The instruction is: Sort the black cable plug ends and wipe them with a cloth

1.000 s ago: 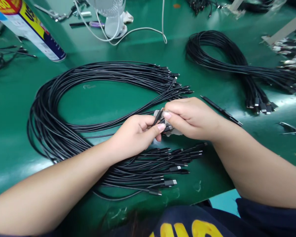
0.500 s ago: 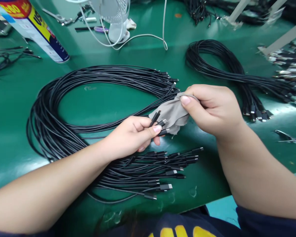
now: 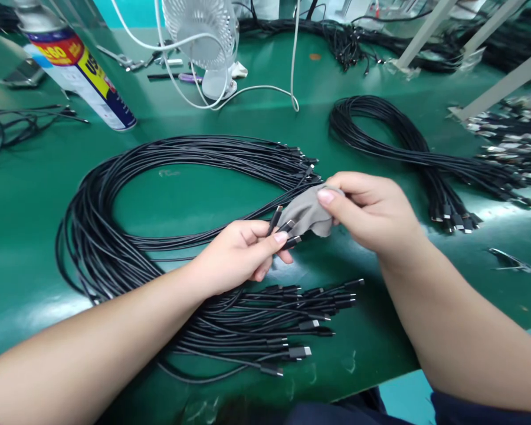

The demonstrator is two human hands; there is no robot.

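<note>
Three black USB cable ends stick out between the thumb and fingers of my left hand, which is closed around them. My right hand pinches a grey cloth, and the cloth hangs right behind those plugs. Whether it touches them I cannot tell. Below and around my left hand lies a large loop of black cables on the green table. One set of its plugs fans out under my left hand; another lies farther back, partly behind the cloth.
A second cable bundle lies to the right, near a heap of connectors. At the back stand a spray can and a small white fan with its cord. Nail clippers lie at the right.
The camera view has tilted up, so everything sits lower. My right hand has bunched the cloth, which now hangs less far down beside the plugs. My left hand keeps its grip.
</note>
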